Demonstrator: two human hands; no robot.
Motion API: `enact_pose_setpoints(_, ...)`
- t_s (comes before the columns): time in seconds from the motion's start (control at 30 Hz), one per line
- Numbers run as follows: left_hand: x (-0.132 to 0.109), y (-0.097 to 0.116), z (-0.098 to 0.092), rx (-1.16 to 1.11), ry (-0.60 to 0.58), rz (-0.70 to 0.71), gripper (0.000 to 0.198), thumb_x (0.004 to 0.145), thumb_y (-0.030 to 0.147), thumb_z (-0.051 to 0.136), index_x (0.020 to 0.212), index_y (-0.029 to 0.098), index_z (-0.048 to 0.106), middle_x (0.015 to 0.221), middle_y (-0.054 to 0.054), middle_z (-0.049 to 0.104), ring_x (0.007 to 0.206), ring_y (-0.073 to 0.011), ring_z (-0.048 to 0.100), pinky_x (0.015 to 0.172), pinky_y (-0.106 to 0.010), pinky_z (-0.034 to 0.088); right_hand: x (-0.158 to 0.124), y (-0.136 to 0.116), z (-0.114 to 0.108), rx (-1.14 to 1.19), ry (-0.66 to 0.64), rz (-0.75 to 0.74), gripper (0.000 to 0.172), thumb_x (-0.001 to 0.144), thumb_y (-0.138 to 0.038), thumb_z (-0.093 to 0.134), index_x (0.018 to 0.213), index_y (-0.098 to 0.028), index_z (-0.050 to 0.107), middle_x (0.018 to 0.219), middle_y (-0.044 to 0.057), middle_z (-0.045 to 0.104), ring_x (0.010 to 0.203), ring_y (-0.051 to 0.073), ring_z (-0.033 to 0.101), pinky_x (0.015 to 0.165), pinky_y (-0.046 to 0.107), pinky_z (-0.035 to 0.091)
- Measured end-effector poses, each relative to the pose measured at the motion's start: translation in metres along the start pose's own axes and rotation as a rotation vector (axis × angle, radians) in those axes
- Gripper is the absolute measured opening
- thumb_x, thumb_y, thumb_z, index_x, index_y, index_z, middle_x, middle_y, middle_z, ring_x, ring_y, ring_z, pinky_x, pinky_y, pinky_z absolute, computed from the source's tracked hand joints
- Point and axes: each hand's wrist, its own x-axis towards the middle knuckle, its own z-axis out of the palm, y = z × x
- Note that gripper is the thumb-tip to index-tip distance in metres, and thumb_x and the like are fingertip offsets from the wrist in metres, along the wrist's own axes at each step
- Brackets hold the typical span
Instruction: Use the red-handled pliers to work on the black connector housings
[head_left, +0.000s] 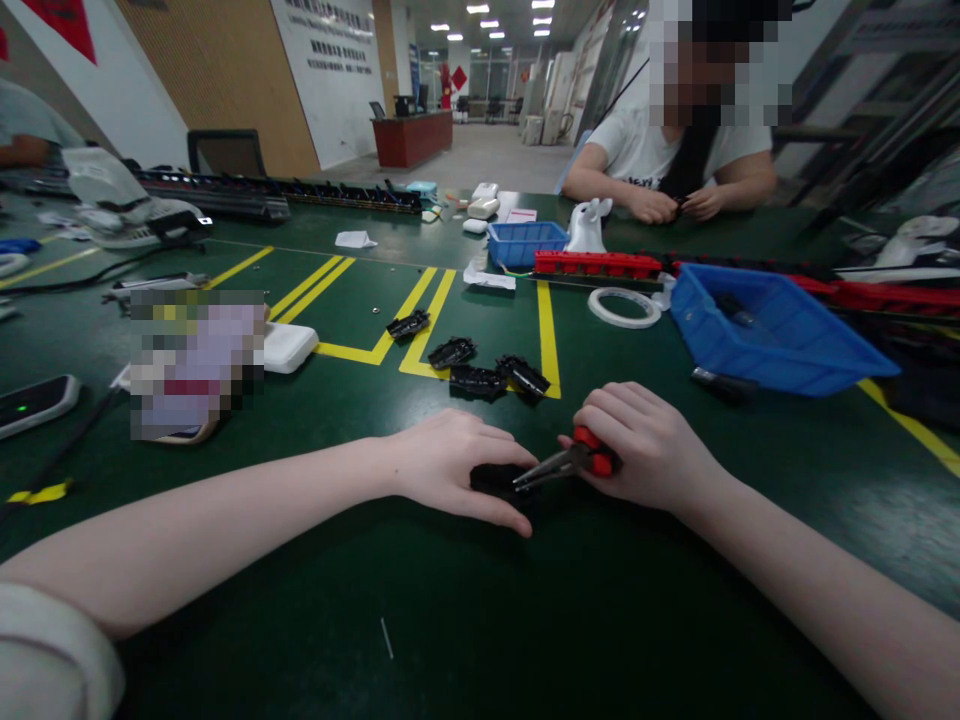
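Observation:
My left hand (469, 470) is closed around a small black plastic part (495, 482), thumb on the near side and fingers on the far side. My right hand (649, 450) grips a pair of red-handled pliers (592, 452). The metal jaws of the pliers reach left to the black part, close to my left fingertips. Whether the jaws pinch it, I cannot tell. Just beyond my hands, several similar black parts (478, 381) lie loose on the green table (300, 620), near yellow tape lines.
To the right stands a large blue bin (780, 330) with dark pieces inside. A tape roll (624, 308), a smaller blue bin (526, 245) and a red strip (598, 264) lie farther back. At left are a phone (199, 375) and a white case (289, 347). A person (679, 170) sits opposite.

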Motion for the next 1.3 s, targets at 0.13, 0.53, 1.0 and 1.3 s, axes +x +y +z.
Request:
enact_pose_setpoints(0.13, 0.001, 0.001, 0.000, 0.002, -0.001, -0.010, 0.045, 0.085, 0.054, 0.066, 0.109, 0.016, 0.065, 0.086, -0.003, 0.067, 0.074, -0.0165, 0.062, 0.063, -0.026, 0.042, 0.000, 0.000, 0.000, -0.013, 0.003, 0.011, 0.011, 0.085, -0.026, 0.058, 0.077, -0.018, 0.055, 0.075, 0.007, 0.060, 0.069, 0.019, 0.054, 0.066, 0.034, 0.043)
enact_pose_setpoints(0.53, 0.001, 0.005, 0.003, 0.188, 0.041, -0.023, 0.039, 0.087, 0.045, 0.059, 0.111, 0.015, 0.063, 0.083, -0.001, 0.064, 0.066, -0.0143, 0.057, 0.064, -0.029, 0.038, -0.004, 0.006, 0.006, 0.051, 0.088, 0.113, 0.015, 0.079, -0.026, 0.063, 0.090, -0.018, 0.056, 0.087, 0.011, 0.065, 0.080, 0.025, 0.061, 0.074, 0.039, 0.049)
enact_pose_setpoints(1.0, 0.001, 0.009, 0.003, 0.266, 0.159, -0.149, 0.046, 0.090, 0.047, 0.056, 0.123, 0.015, 0.059, 0.096, -0.004, 0.068, 0.079, -0.0167, 0.063, 0.070, -0.029, 0.042, -0.001, 0.003, 0.002, 0.068, 0.019, 0.092, 0.016, 0.079, -0.028, 0.061, 0.090, -0.017, 0.059, 0.088, 0.012, 0.067, 0.082, 0.026, 0.062, 0.076, 0.041, 0.049)
enact_pose_setpoints(1.3, 0.001, 0.010, 0.004, 0.300, 0.169, -0.145, 0.045, 0.091, 0.046, 0.055, 0.122, 0.015, 0.060, 0.096, -0.005, 0.068, 0.078, -0.0172, 0.062, 0.069, -0.030, 0.041, 0.000, 0.003, 0.004, 0.001, -0.023, 0.098, 0.014, 0.081, -0.029, 0.059, 0.083, -0.016, 0.058, 0.081, 0.010, 0.064, 0.073, 0.023, 0.057, 0.067, 0.036, 0.044)
